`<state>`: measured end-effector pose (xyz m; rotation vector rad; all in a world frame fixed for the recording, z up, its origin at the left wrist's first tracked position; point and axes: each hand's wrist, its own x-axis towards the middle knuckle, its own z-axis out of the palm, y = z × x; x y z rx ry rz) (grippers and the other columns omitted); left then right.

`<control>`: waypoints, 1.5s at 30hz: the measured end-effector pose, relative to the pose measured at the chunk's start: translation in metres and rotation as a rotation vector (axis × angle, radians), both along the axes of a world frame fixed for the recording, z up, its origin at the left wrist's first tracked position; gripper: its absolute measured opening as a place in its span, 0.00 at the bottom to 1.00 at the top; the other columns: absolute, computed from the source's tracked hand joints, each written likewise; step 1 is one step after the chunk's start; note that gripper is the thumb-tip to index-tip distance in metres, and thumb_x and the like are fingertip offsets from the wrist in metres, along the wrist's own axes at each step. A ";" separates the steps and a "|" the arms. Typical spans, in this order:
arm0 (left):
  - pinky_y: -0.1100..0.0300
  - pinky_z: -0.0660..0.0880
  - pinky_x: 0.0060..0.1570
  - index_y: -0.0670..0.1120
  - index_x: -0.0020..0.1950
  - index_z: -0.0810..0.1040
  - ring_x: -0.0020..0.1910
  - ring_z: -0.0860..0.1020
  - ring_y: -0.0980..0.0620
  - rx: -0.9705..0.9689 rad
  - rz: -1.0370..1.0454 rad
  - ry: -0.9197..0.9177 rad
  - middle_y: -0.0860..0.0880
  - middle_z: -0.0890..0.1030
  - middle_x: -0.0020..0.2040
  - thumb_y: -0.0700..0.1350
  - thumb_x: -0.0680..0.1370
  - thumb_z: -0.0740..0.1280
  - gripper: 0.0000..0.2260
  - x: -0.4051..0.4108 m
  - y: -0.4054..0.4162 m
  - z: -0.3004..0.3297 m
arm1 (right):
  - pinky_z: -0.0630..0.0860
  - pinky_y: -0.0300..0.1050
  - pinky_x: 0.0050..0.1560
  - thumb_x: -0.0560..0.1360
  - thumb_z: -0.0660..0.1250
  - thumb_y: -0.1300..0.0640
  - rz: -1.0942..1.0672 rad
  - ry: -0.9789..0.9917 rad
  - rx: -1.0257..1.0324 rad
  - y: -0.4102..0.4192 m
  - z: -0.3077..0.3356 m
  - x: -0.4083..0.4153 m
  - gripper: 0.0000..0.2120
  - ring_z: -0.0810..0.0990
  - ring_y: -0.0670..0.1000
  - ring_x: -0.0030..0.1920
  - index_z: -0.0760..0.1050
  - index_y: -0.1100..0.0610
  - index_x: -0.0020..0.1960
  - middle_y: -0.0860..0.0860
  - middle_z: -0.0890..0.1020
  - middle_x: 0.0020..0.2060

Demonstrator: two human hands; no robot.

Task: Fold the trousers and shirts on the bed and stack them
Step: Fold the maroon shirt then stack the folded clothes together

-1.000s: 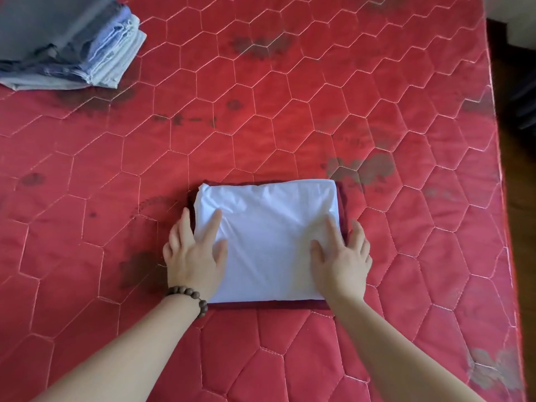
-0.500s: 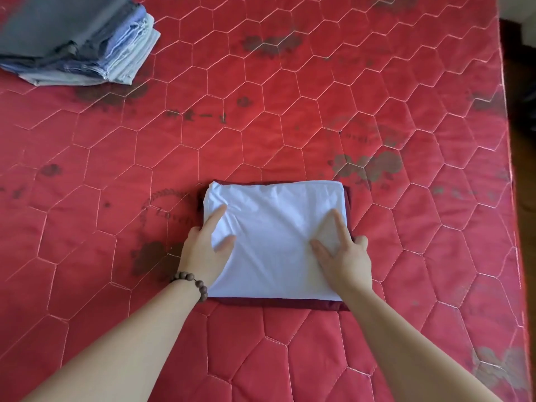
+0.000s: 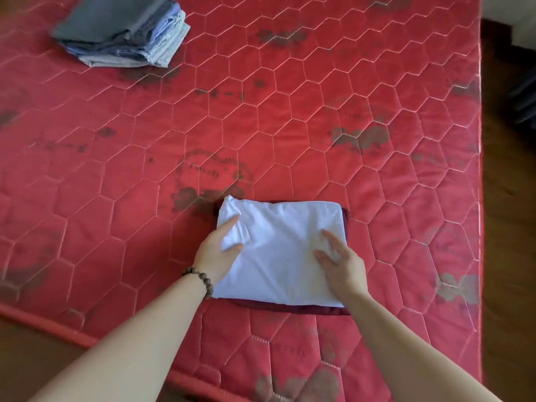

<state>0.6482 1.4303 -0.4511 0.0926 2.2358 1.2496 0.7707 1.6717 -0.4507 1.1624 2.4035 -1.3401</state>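
A folded white shirt [image 3: 284,250] lies on top of a folded dark red garment [image 3: 290,309] near the front of the red quilted mattress [image 3: 290,126]. My left hand [image 3: 216,256], with a bead bracelet on its wrist, holds the left side of this small pile. Its thumb and forefinger lie on the white cloth and its other fingers are hidden under the edge. My right hand [image 3: 342,265] holds the right side the same way.
A stack of folded grey and blue clothes [image 3: 121,36] sits at the far left of the mattress. The mattress's front edge [image 3: 58,326] runs close below my arms. Brown floor [image 3: 510,227] and a dark object [image 3: 525,103] lie past the right edge.
Both hands went from lying flat on the white shirt to holding the pile by its sides, fingers tucked under. The view shifted, so the far stack shows more fully.
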 end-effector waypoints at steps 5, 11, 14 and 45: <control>0.63 0.64 0.61 0.58 0.73 0.66 0.66 0.70 0.51 -0.067 0.085 0.018 0.49 0.72 0.64 0.41 0.77 0.67 0.26 0.052 -0.039 0.053 | 0.71 0.44 0.49 0.75 0.68 0.49 0.113 0.037 0.047 -0.029 0.050 0.026 0.23 0.76 0.49 0.52 0.69 0.36 0.67 0.44 0.75 0.48; 0.62 0.65 0.60 0.56 0.74 0.66 0.67 0.70 0.49 -0.094 0.251 0.154 0.48 0.72 0.67 0.42 0.77 0.67 0.26 0.092 -0.112 0.169 | 0.69 0.41 0.48 0.75 0.68 0.50 0.265 0.144 0.062 -0.093 0.160 0.022 0.24 0.74 0.47 0.50 0.69 0.39 0.69 0.43 0.76 0.49; 0.62 0.64 0.61 0.56 0.74 0.65 0.69 0.68 0.52 -0.100 0.346 0.221 0.51 0.70 0.70 0.42 0.78 0.66 0.26 0.111 -0.163 0.224 | 0.67 0.38 0.50 0.75 0.69 0.51 0.370 0.215 0.039 -0.141 0.209 0.010 0.25 0.74 0.45 0.51 0.69 0.40 0.69 0.41 0.75 0.49; 0.59 0.66 0.48 0.63 0.64 0.67 0.58 0.72 0.46 -0.054 0.674 0.314 0.49 0.71 0.56 0.45 0.76 0.65 0.20 -0.101 -0.797 0.343 | 0.67 0.39 0.55 0.73 0.71 0.50 0.609 0.332 0.011 -0.779 0.333 -0.283 0.24 0.73 0.46 0.54 0.71 0.41 0.68 0.47 0.77 0.62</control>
